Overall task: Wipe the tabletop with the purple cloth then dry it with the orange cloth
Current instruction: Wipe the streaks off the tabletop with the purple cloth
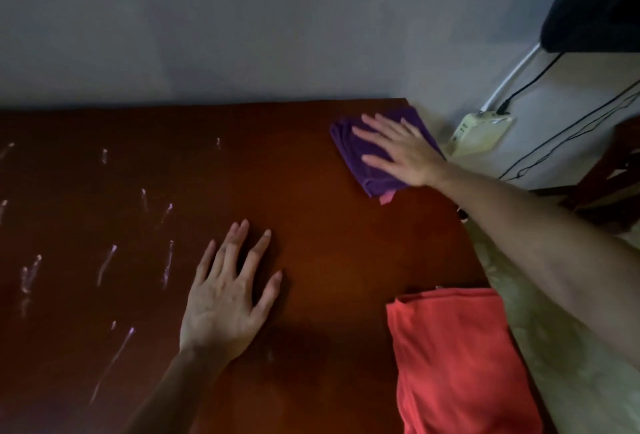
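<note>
- A dark reddish-brown tabletop (311,232) is seen against a grey wall (207,17); pale streaks (107,263) mark its left part.
- The purple cloth (349,153), folded, is pressed flat at the far right corner by the right hand (401,153), fingers spread (nothing is gripped).
- The left hand (225,298) is laid flat and open on bare wood, near centre.
- The orange cloth (457,361) is lying at the near right edge, well apart from both hands.

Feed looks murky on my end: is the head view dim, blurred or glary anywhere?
Head view: dim overall; pale streaks glint on the tabletop; soft shadow beside the left hand; right hand on the purple cloth slightly soft; edges bowed by the wide lens.
</note>
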